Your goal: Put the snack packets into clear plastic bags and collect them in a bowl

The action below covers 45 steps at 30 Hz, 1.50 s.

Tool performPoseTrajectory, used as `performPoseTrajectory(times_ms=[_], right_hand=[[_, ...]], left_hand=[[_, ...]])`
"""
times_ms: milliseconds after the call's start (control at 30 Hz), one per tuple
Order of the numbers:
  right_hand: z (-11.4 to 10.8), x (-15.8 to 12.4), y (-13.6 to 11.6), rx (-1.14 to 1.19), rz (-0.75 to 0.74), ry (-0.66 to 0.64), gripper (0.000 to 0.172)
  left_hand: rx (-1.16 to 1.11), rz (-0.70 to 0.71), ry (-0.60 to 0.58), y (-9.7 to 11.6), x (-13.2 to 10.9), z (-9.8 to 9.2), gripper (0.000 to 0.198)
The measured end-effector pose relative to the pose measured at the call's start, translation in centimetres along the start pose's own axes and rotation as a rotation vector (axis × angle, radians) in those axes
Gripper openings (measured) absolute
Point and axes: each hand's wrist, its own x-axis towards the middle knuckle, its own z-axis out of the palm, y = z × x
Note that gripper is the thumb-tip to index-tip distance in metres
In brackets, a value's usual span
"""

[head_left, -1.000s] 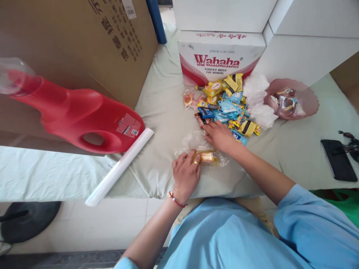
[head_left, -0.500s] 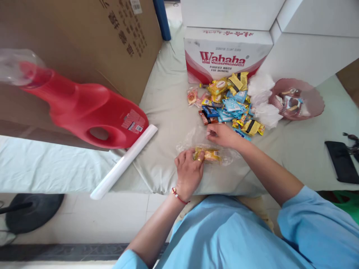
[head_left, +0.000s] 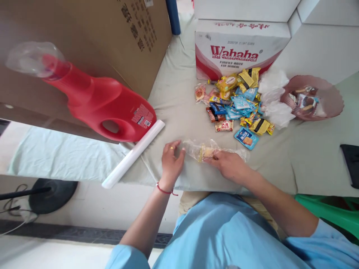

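On the cloth near the table's front edge lies a crumpled clear plastic sheet or bag (head_left: 192,148) around a yellow-wrapped snack (head_left: 206,152). My right hand (head_left: 231,165) is closed on the snack through the plastic, its fingertips at the snack's right side. Just left of the plastic is my left hand (head_left: 171,160), thumb and fingers apart and holding nothing. Beyond the hands is a pile of small packaged snacks (head_left: 239,104). A blue snack packet (head_left: 246,138) and a cream-coloured packet (head_left: 224,125) lie at the pile's near side.
A red jug (head_left: 112,108) and a white roll (head_left: 134,153) lie at left by a large cardboard carton (head_left: 92,33). A Wahaha water box (head_left: 241,48) stands behind the pile. Bunched white plastic bags (head_left: 276,99) and a pink bowl (head_left: 331,97) with snacks sit right; a black phone (head_left: 350,164) is farther right.
My left hand has let go of the snack and moved left. My right hand has come nearer and taken hold of it. The cream-coloured packet now shows at the pile's near side.
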Motion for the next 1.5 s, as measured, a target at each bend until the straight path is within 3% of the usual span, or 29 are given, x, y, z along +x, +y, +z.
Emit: performPoseTrajectory(times_ms=[67,133,233,300,400,567,633,700,767,833,933,1067,1167,1267,1400,1433,1500], right_hand=[[-0.4,0.2,-0.1,0.023,-0.004,0.004,0.046],[-0.6,0.3,-0.1,0.044,-0.018,0.021,0.044],[-0.6,0.5,0.2,0.060,-0.029,0.044,0.042],[-0.4,0.5,0.4,0.076,-0.010,0.041,0.042],[-0.1,0.2,0.9,0.134,-0.001,0.045,0.044],[0.3,-0.7,1.8,0.250,-0.097,0.130,0.045],[0.4,-0.9,1.9,0.305,-0.123,0.158,0.042],[0.4,-1.0,2.0,0.339,-0.135,0.170,0.041],[0.4,-1.0,1.9,0.345,-0.131,0.174,0.040],[0.5,-0.9,1.8,0.349,-0.119,0.176,0.039],[0.9,-0.9,1.8,0.365,-0.093,0.191,0.037],[1.5,-0.6,1.5,0.390,-0.074,0.205,0.036],[1.7,-0.4,1.0,0.429,-0.083,0.203,0.036],[1.5,-1.1,0.9,0.449,-0.121,0.217,0.039],[1.1,-3.4,1.9,0.566,-0.238,0.243,0.034],[1.2,-3.9,2.3,0.605,-0.214,0.274,0.032],[1.7,-4.6,3.2,0.607,-0.012,0.431,0.034]], left_hand=[[0.021,0.109,-0.087,0.8,2.2,-0.3,0.063],[0.027,0.251,-0.283,2.4,4.5,-0.1,0.075],[-0.038,0.407,-0.648,4.7,7.5,0.4,0.046],[-0.157,0.430,-0.784,5.1,8.7,0.2,0.022],[-0.257,0.367,-0.751,3.3,9.0,-1.5,0.016],[-0.152,0.341,-0.742,-1.3,7.3,-4.8,0.022],[-0.206,0.299,-0.612,-1.8,6.4,-4.7,0.025],[-0.171,0.239,-0.413,-1.3,5.8,-3.7,0.030],[-0.017,0.238,-0.323,-0.2,5.6,-2.3,0.039],[0.155,0.292,-0.394,0.8,5.5,-1.3,0.049],[0.229,0.288,-0.472,1.5,5.0,-1.3,0.028],[-0.010,0.026,-0.438,3.0,3.3,-2.5,0.025],[-0.171,-0.065,-0.427,5.7,1.6,-1.6,0.025],[-0.175,0.042,-0.466,8.4,0.3,0.8,0.010],[0.146,0.326,-0.549,9.6,-1.6,3.2,0.033],[0.256,0.383,-0.545,9.5,-2.1,3.5,0.038],[0.439,0.461,-0.520,9.2,-3.2,3.8,0.045]])
